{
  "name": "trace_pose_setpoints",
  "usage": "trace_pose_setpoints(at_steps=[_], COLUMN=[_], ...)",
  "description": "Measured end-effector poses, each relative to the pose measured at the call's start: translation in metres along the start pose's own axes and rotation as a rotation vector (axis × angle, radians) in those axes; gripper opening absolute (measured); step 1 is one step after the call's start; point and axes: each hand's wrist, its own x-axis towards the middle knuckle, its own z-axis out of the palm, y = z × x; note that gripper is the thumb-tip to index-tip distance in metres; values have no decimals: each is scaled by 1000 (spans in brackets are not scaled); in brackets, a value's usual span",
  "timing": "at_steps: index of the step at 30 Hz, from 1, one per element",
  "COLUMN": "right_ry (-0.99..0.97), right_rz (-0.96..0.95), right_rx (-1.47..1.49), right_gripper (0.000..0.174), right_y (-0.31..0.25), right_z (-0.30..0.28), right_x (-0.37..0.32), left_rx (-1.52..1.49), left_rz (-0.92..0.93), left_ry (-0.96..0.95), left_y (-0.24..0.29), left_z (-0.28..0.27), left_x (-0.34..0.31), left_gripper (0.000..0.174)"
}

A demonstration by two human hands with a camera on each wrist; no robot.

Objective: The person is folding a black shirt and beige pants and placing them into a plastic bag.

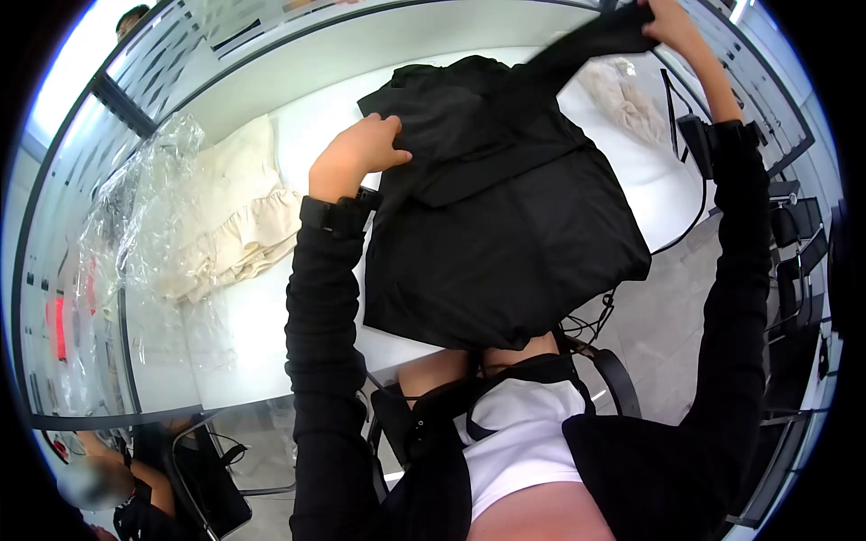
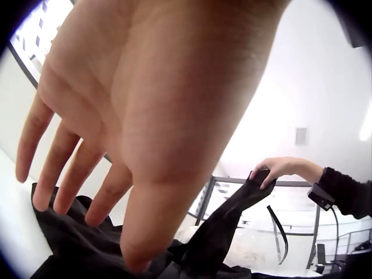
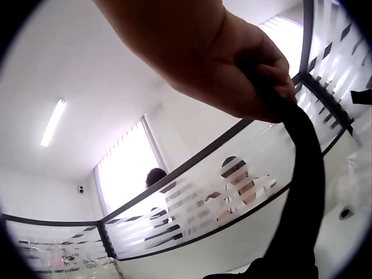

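A black garment [image 1: 505, 243] lies spread over the white table, its lower end at the front edge by the person's lap. The right hand [image 1: 672, 27] grips the end of one sleeve [image 1: 595, 43] and holds it raised, stretched toward the far right. In the right wrist view that sleeve [image 3: 302, 192] hangs down from the curled fingers. Over the garment's left side is the left hand [image 1: 356, 155], its fingertips at the black cloth. The left wrist view shows this hand [image 2: 122, 110] with fingers extended and spread, nothing held between them.
Left on the table [image 1: 239, 347] lie a cream ruffled garment [image 1: 244, 225] and crumpled clear plastic [image 1: 135, 225]. At the back right sits a beige piece in plastic [image 1: 622, 95], near a black strap [image 1: 672, 113]. A low partition runs behind, with people [image 3: 235, 180] beyond it.
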Motion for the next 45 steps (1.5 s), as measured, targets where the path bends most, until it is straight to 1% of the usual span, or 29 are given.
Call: trace_pose_setpoints(at_steps=[1,2,3,5,7,10,13,14,17,18,21,22,25,26,27,28,29,31,32,34,35,36,38,39,40,41,43,44,45], right_ry=[28,-175,-299,-367,-394,-376,-400,-387,-369,-275,-342,-450,-632,-601,-433,-302,-54,209,284,423,235,54,-274,-268,-296,-324,-531,-617,-610], right_rz=[-78,22,71,141,104,33,142,94,-47,-76,-75,-36,22,27,-31,-95,-252,-255,-297,-380,-301,-210,-104,-166,-161,-156,66,117,100], right_rx=[22,-38,-5,-11,-25,-68,-405,-466,-504,-490,-476,-470,-327,-217,-84,-35,27,281,301,339,379,398,366,306,337,368,464,457,442], right_gripper=[36,44,48,51,57,62,60,49,40,21,21,29,67,79,84,80,74,66,55,36,42,54,46,39,35,30,25,25,24], right_y=[21,-18,-21,-21,-19,-17,-38,-50,-43,-49,-60,-64,-60,-60,-56,-52,-35,-32,-40,-63,-61,-59,-63,-59,-52,-57,-62,-67,-64], right_z=[19,-4,-4,5,11,15,11,4,29,30,32,30,37,35,38,41,54,46,34,10,15,19,25,38,49,49,42,34,38], right_x=[5,-7,-10,-17,-23,-33,-39,-46,-51,-60,-65,-64,-47,-39,-35,-26,-13,6,4,-12,-14,-16,-35,-40,-46,-53,-61,-64,-67], left_rx=[9,19,30,-11,-131,20,-25,-10,20,17,-27,-46,-28,-6,16,40,69,129,119,110,106,90,126,141,56,27,-33,-33,-30], left_rz=[36,70,105,330,296,281,291,291,317,341,316,293,208,188,169,150,108,17,3,-23,-35,-121,-95,-84,-87,-77,-53,-58,-10], left_ry=[20,40,61,28,-78,57,59,77,133,156,160,147,181,206,231,252,283,358,383,262,203,-22,-97,-135,-277,-309,-374,-340,-266], left_y=[4,10,16,18,24,26,17,16,11,8,3,2,0,-1,-3,-5,-6,-10,-13,-19,-20,-17,-13,-10,-9,-6,2,8,7], left_z=[1,2,3,14,26,32,35,36,38,38,31,29,25,22,19,15,10,-4,-8,-14,-18,-23,-17,-14,-18,-18,-17,-18,-13], left_x=[-1,-3,-3,7,13,16,20,19,18,19,19,18,14,13,12,10,7,1,-2,-10,-13,-14,-20,-22,-18,-16,-13,-15,-10], left_gripper=[44,46,48,52,46,33,22,21,19,18,17,17,13,13,12,12,11,10,11,13,15,22,25,27,22,21,20,15,15])
